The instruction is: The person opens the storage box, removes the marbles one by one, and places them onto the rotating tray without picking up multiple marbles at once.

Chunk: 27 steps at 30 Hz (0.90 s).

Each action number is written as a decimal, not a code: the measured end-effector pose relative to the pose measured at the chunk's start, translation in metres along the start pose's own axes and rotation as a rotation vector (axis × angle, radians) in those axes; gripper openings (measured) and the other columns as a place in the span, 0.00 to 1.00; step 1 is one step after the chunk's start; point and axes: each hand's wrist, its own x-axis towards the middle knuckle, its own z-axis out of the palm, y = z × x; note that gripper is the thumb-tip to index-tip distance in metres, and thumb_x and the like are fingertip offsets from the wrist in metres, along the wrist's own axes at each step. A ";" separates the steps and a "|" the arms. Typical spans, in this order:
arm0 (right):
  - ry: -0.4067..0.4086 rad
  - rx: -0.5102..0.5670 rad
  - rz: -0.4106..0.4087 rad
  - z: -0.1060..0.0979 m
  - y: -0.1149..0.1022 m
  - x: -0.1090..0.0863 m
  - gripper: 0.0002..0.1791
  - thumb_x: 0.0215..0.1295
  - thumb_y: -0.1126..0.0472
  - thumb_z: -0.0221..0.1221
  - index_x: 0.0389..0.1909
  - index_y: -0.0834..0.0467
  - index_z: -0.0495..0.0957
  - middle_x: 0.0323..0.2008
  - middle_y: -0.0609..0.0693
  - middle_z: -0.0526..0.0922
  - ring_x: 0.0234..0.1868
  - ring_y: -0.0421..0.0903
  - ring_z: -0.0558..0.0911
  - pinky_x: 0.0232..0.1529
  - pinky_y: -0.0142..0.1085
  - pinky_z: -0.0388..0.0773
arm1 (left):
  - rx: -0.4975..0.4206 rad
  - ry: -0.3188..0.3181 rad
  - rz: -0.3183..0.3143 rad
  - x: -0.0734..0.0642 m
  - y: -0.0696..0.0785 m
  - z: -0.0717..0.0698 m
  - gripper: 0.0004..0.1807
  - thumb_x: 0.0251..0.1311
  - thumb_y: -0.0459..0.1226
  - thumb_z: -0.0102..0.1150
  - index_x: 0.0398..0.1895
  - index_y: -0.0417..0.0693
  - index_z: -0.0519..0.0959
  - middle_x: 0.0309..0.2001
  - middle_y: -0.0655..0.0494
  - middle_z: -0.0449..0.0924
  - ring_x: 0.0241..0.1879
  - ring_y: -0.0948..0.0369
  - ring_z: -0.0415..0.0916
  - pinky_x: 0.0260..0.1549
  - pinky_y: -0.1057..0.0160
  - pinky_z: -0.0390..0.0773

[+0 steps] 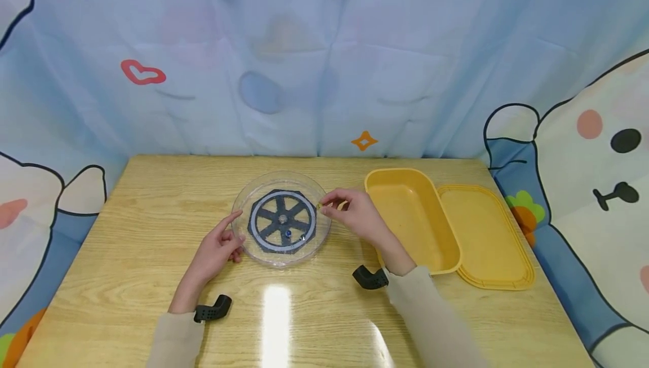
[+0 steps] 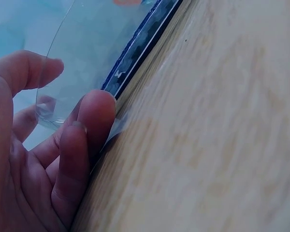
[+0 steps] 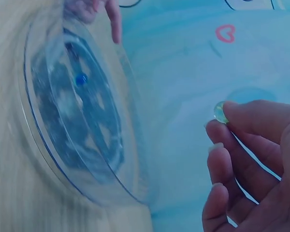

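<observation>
A clear round dish (image 1: 284,261) stands on the table, with a dark six-spoked wheel shape and a pale ring (image 1: 257,230) visible in it. Inside the dish is a blue marble (image 1: 288,234). My left hand (image 1: 215,249) holds the dish by its left side, thumb and forefinger apart at the wall and the other fingers curled. Over the dish's right rim, my right hand (image 1: 357,216) pinches a small clear yellowish marble (image 3: 220,112) between thumb and forefinger. In the right wrist view, the marble is apart from the dish wall.
A deep yellow plastic bin (image 1: 405,210) stands right of the dish, partly behind my right forearm. Beside it lies a flat yellow lid (image 1: 489,238). A printed light blue curtain (image 1: 304,75) hangs along the back edge of the wooden table (image 1: 127,244).
</observation>
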 end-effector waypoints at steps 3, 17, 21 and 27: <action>0.011 0.015 -0.005 0.009 -0.001 0.001 0.05 0.63 0.65 0.67 0.39 0.60 0.86 0.34 0.48 0.84 0.32 0.46 0.77 0.30 0.33 0.74 | 0.002 -0.004 0.000 0.001 0.002 0.000 0.33 0.70 0.34 0.57 0.76 0.54 0.61 0.28 0.41 0.76 0.23 0.55 0.76 0.26 0.59 0.82; -0.019 -0.021 0.015 0.027 -0.003 0.002 0.08 0.64 0.62 0.67 0.41 0.62 0.85 0.33 0.45 0.83 0.33 0.43 0.78 0.33 0.35 0.77 | 0.032 -0.015 0.015 0.004 0.000 -0.001 0.33 0.71 0.31 0.55 0.77 0.50 0.60 0.27 0.43 0.77 0.22 0.56 0.76 0.26 0.60 0.82; -0.026 -0.015 0.025 0.027 -0.003 0.002 0.07 0.64 0.63 0.67 0.41 0.61 0.86 0.34 0.45 0.83 0.33 0.44 0.78 0.32 0.36 0.77 | 0.009 -0.016 0.026 0.002 0.001 -0.001 0.33 0.71 0.33 0.57 0.77 0.52 0.60 0.27 0.44 0.77 0.22 0.56 0.76 0.26 0.60 0.82; -0.021 -0.004 0.032 0.025 -0.001 0.000 0.06 0.63 0.64 0.67 0.40 0.60 0.86 0.35 0.45 0.84 0.33 0.44 0.78 0.31 0.35 0.76 | 0.004 -0.015 0.026 0.000 0.001 -0.001 0.33 0.71 0.32 0.56 0.76 0.50 0.60 0.27 0.43 0.76 0.22 0.56 0.76 0.26 0.59 0.82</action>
